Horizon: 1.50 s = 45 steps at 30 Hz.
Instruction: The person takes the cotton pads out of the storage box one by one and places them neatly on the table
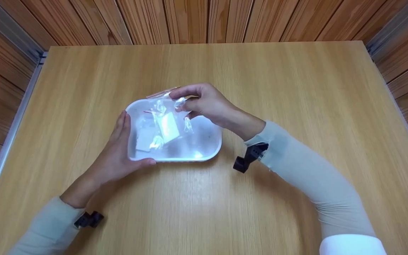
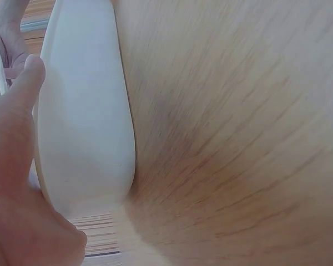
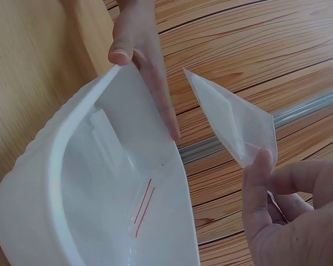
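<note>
Notably, in the head view the right hand [image 1: 207,102] pinches a clear plastic bag [image 1: 170,125] that hangs towards 8 o'clock from its fingers, above the white tub [image 1: 209,143]. The pale card inside the bag runs roughly from 11 to 5 o'clock, crossing the tub's long axis, which spans 9 to 3. At the tub's 8 o'clock corner, the left hand [image 1: 115,148] grips it, thumb along the near rim and fingers along the end wall.

From the left wrist, that hand's thumb lies over the tub's rim; the right hand shows beyond at 11 o'clock, beside a thin pale edge that is probably the bag.

At the right wrist, the bag points towards 11 o'clock from the pinching thumb and fingers, apart from the rim in this picture. The tub opens at 9 o'clock; inside it, a second packet shows two red lines [image 3: 144,208]. Of the two hands, the right is nearer the bag, being already on it.
</note>
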Each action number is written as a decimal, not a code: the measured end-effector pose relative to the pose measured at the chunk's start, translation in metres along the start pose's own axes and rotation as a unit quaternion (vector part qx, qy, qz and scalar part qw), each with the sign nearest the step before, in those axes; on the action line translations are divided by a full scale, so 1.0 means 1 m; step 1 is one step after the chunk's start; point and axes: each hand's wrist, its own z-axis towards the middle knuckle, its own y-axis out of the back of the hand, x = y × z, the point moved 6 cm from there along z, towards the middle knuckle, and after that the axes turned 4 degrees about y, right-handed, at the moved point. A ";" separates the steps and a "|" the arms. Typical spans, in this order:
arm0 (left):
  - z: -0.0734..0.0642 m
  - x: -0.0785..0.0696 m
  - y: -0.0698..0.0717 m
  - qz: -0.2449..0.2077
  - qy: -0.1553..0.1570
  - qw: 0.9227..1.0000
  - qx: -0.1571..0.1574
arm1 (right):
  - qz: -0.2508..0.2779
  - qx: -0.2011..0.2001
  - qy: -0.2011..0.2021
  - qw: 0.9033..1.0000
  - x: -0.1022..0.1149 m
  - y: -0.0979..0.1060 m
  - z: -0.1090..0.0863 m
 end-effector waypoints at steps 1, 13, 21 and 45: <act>0.000 0.000 0.000 0.001 0.000 1.000 0.000 | 0.001 -0.001 -0.001 1.000 -0.001 0.001 0.000; -0.001 0.000 0.000 0.007 -0.006 1.000 -0.008 | 0.027 -0.013 -0.017 0.999 -0.010 0.014 -0.009; -0.001 -0.001 0.000 0.028 0.006 1.000 -0.003 | 0.028 -0.017 -0.017 0.999 -0.014 0.027 -0.018; -0.002 -0.004 0.001 0.087 -0.001 0.996 -0.001 | 0.009 -0.030 -0.010 0.999 -0.021 0.071 -0.050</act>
